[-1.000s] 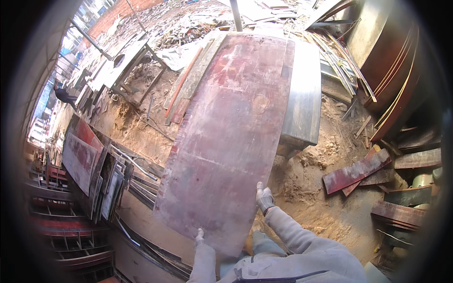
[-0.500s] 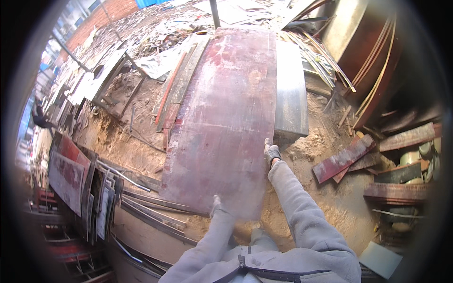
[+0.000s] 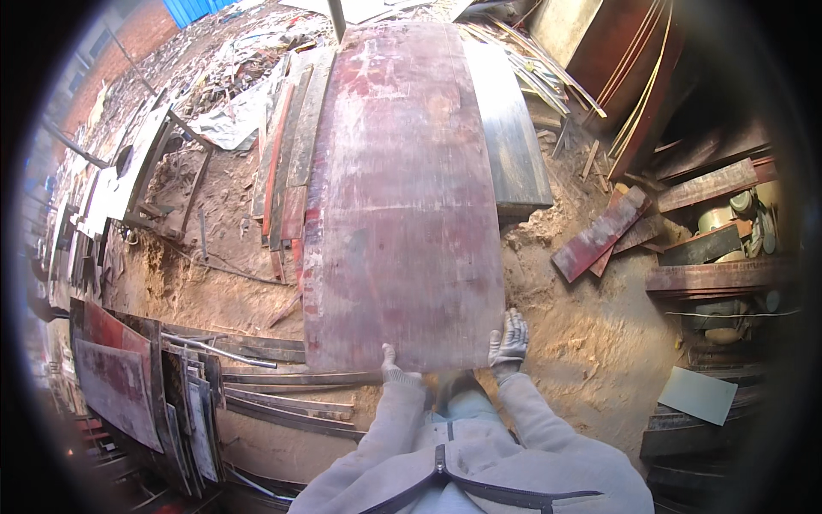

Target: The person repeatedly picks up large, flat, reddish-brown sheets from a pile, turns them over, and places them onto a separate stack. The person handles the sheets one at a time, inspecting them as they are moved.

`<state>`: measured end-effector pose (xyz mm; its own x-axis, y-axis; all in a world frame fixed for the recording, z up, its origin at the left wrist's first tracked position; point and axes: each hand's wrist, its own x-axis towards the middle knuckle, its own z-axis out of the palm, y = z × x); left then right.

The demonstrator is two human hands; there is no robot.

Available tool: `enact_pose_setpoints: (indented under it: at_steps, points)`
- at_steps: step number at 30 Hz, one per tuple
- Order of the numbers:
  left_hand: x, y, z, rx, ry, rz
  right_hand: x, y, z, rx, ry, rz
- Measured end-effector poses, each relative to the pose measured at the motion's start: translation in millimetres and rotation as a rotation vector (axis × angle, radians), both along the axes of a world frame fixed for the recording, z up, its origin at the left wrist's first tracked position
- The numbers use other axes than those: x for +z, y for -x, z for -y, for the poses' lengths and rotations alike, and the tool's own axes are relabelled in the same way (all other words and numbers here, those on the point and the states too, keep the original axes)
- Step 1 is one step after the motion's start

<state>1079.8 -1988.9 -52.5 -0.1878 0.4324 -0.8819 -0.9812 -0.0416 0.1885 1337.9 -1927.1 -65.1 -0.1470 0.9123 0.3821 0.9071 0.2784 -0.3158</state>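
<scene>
A long, reddish-purple, scuffed plywood board (image 3: pixel 407 197) stretches away from me, its near edge close to my body. My left hand (image 3: pixel 394 360) is closed on that near edge; its thumb lies on top and the fingers are hidden underneath. At the near right corner, my right hand (image 3: pixel 511 340), in a pale work glove, rests against the board's side edge. Its fingers are stretched out and the thumb lies beside the edge. Under the board's right side a grey-topped stack of panels (image 3: pixel 518 146) shows.
Narrow planks (image 3: pixel 291 146) lie along the board's left side. Upright panels (image 3: pixel 120 385) lean at lower left, near long strips (image 3: pixel 291 403). Short reddish offcuts (image 3: pixel 604 231) lie on sandy ground at right, beside a pile of boards (image 3: pixel 719 278). A pale sheet (image 3: pixel 698 396) sits lower right.
My right hand has slid back along the board's right edge to the near corner, and its fingers have straightened. The board's near end now sits straighter before me. My left hand stays at the near edge.
</scene>
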Motion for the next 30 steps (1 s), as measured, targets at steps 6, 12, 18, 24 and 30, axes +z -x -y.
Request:
enact_pose_setpoints:
  at_steps: [6,12,18,24,30]
  points:
    - [3.2,8.1,-36.8,-0.112,0.033,-0.109,-7.6,15.2,-36.2,-0.106,-0.109,-0.239]
    - [-7.3,22.7,-130.9,-0.1,-0.066,-0.122,-4.9,26.7,-130.9,-0.088,-0.172,-0.218]
    - [-12.6,44.6,-223.1,-0.163,-0.228,-0.143,3.9,46.8,-222.1,-0.128,-0.176,-0.188]
    - [34.4,69.8,-302.0,-0.405,-0.064,-0.171,4.3,70.0,-313.3,-0.181,-0.223,-0.183]
    - [78.7,82.9,-289.9,-1.167,0.069,-0.684,-2.0,74.9,-337.8,-0.171,-0.413,-0.141]
